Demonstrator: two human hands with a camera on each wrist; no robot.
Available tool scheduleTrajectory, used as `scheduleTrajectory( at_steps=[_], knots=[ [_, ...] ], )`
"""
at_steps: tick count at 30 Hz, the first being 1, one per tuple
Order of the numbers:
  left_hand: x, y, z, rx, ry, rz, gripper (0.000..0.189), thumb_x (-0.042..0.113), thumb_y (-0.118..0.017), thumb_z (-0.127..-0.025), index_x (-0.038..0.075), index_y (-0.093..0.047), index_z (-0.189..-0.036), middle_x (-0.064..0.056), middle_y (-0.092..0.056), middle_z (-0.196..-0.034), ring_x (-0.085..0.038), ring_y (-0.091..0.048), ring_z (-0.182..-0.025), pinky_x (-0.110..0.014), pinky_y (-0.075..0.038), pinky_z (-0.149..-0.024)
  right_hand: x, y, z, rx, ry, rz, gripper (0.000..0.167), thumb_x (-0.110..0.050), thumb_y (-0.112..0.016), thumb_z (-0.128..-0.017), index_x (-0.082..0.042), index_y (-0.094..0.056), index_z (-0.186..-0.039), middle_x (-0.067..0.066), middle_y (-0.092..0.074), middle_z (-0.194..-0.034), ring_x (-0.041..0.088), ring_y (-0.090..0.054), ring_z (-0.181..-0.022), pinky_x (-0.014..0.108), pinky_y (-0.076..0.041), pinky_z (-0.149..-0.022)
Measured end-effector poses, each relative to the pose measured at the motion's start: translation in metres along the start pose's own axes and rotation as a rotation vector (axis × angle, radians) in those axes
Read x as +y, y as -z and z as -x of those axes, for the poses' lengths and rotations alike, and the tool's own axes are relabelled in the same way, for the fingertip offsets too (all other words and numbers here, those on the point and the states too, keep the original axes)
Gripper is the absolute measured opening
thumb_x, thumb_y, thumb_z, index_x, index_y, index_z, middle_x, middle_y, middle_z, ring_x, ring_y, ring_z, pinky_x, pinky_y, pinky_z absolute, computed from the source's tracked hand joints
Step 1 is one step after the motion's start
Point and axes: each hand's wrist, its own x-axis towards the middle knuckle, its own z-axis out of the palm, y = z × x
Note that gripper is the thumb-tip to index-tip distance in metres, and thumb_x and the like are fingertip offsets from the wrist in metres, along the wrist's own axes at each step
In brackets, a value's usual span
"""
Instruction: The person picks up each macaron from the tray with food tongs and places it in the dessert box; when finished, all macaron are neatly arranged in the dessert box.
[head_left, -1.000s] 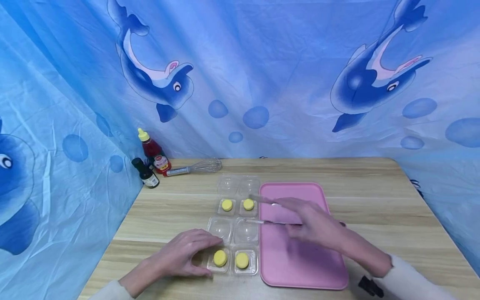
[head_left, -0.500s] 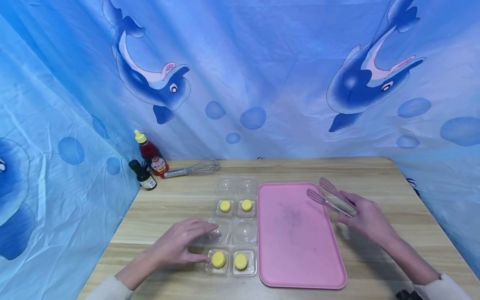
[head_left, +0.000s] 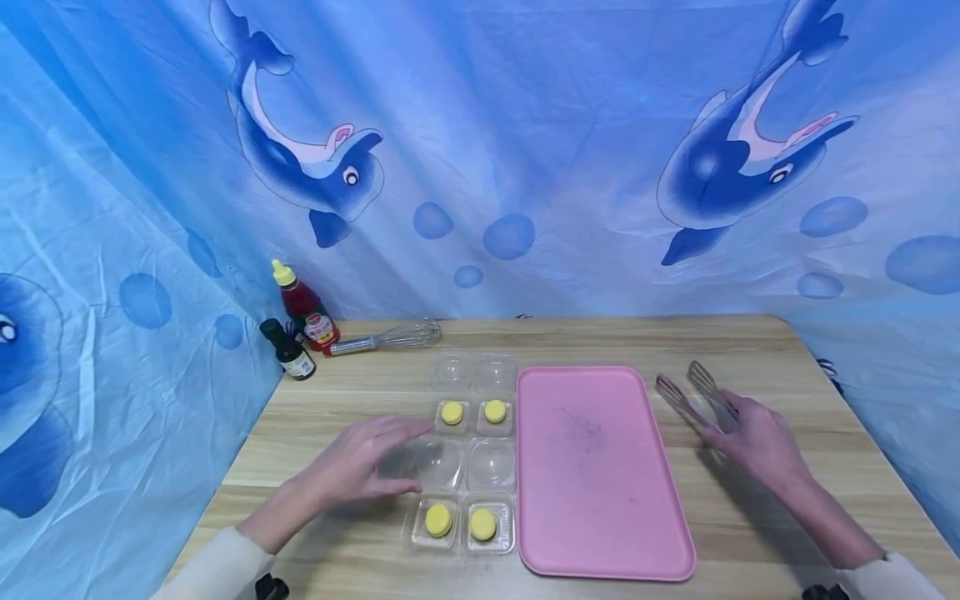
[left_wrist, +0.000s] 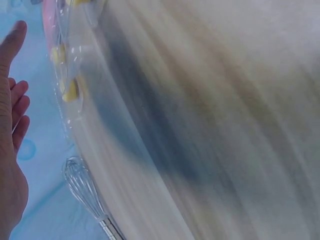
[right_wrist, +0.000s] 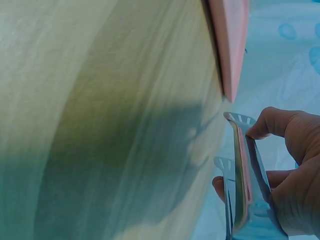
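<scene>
My right hand (head_left: 765, 442) holds metal tongs (head_left: 691, 398) just right of the pink tray, slotted ends spread apart with nothing between them. The right wrist view shows thumb and fingers round the tongs (right_wrist: 254, 190). Over the left side of the clear plastic boxes hovers my left hand (head_left: 367, 462), thumb and fingers spread, holding nothing. In the front clear box (head_left: 491, 462), lid laid back, sit two yellow macarons (head_left: 438, 521), one per compartment. A second open clear box (head_left: 475, 372) behind it holds two more yellow macarons (head_left: 495, 411).
The pink tray (head_left: 600, 508) lies right of the boxes with faint smudges on it. At the back left are a whisk (head_left: 390, 337), a red squeeze bottle (head_left: 303, 308) with a yellow cap and a small dark bottle (head_left: 288, 350). A blue dolphin-print curtain (head_left: 525, 125) hangs behind the wooden table.
My right hand has swung the tongs from over the boxes and tray to the tray's right side. My left hand has lifted slightly back from the front box's edge.
</scene>
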Motion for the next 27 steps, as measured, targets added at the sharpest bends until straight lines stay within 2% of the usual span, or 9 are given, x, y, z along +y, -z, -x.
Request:
scheduleTrajectory(
  at_steps=[3, 7, 10, 12, 14, 21, 23, 27],
  knots=[
    [-0.004, 0.000, -0.006, -0.002, 0.033, 0.000, 0.077, 0.045, -0.090, -0.082, 0.008, -0.064, -0.145, -0.009, -0.069, -0.140, -0.029, -0.068, -0.124, -0.051, -0.058, -0.103, 0.004, -0.002, 0.000, 0.009, -0.016, 0.015, 0.078, -0.017, -0.084, -0.085, 0.023, -0.048, -0.142, 0.038, -0.065, -0.103, 0.032, -0.058, -0.074, 0.035, -0.045, -0.054],
    [-0.008, 0.000, -0.015, -0.013, 0.096, 0.002, 0.072, 0.034, -0.088, -0.087, 0.007, -0.060, -0.148, -0.010, -0.067, -0.143, -0.030, -0.066, -0.127, -0.052, -0.056, -0.106, 0.007, -0.006, 0.002, 0.002, -0.036, 0.014, 0.078, -0.018, -0.083, -0.084, 0.021, -0.048, -0.142, 0.018, -0.061, -0.082, 0.026, -0.051, -0.066, 0.035, -0.041, -0.051],
    [-0.011, 0.001, -0.022, -0.018, 0.133, -0.006, 0.074, 0.028, -0.088, -0.088, 0.007, -0.056, -0.152, -0.012, -0.064, -0.146, -0.033, -0.065, -0.129, -0.054, -0.055, -0.107, 0.008, -0.007, 0.002, -0.004, -0.041, 0.010, 0.076, -0.018, -0.082, -0.085, 0.020, -0.050, -0.142, 0.009, -0.054, -0.074, 0.025, -0.049, -0.064, 0.035, -0.041, -0.052],
    [-0.012, 0.001, -0.027, -0.023, 0.156, -0.012, 0.076, 0.027, -0.088, -0.089, 0.006, -0.055, -0.153, -0.014, -0.063, -0.148, -0.035, -0.063, -0.130, -0.056, -0.054, -0.108, 0.009, -0.007, 0.002, -0.002, -0.037, 0.012, 0.077, -0.018, -0.082, -0.084, 0.021, -0.049, -0.141, 0.008, -0.053, -0.073, 0.025, -0.050, -0.064, 0.035, -0.042, -0.053],
    [-0.014, 0.002, -0.031, -0.035, 0.183, -0.023, 0.076, 0.028, -0.087, -0.090, 0.006, -0.053, -0.154, -0.015, -0.061, -0.149, -0.037, -0.062, -0.131, -0.057, -0.053, -0.108, 0.009, -0.007, 0.002, 0.001, -0.029, 0.021, 0.078, -0.019, -0.083, -0.084, 0.023, -0.049, -0.140, 0.010, -0.054, -0.074, 0.027, -0.051, -0.066, 0.036, -0.043, -0.054],
    [-0.024, 0.001, -0.044, -0.106, 0.305, -0.020, 0.082, 0.029, -0.085, -0.093, 0.004, -0.045, -0.160, -0.019, -0.054, -0.156, -0.041, -0.056, -0.138, -0.062, -0.047, -0.113, 0.011, -0.008, 0.000, 0.003, -0.028, 0.056, 0.084, -0.018, -0.084, -0.079, 0.028, -0.046, -0.138, 0.041, -0.063, -0.101, 0.036, -0.058, -0.075, 0.052, -0.055, -0.063],
    [-0.028, 0.001, -0.049, -0.126, 0.337, -0.005, 0.084, 0.029, -0.084, -0.094, 0.004, -0.042, -0.161, -0.020, -0.050, -0.159, -0.042, -0.052, -0.141, -0.062, -0.044, -0.116, 0.010, -0.009, 0.000, -0.003, -0.034, 0.054, 0.084, -0.018, -0.083, -0.079, 0.027, -0.045, -0.139, 0.039, -0.063, -0.098, 0.036, -0.057, -0.075, 0.053, -0.055, -0.063],
    [-0.035, 0.001, -0.058, -0.161, 0.377, 0.033, 0.088, 0.031, -0.082, -0.095, 0.003, -0.035, -0.164, -0.019, -0.041, -0.165, -0.042, -0.046, -0.147, -0.060, -0.038, -0.120, 0.010, -0.007, 0.000, -0.018, -0.023, 0.082, 0.087, -0.021, -0.084, -0.082, 0.025, -0.042, -0.143, 0.045, -0.061, -0.107, 0.046, -0.063, -0.081, 0.061, -0.057, -0.069]
  ],
)
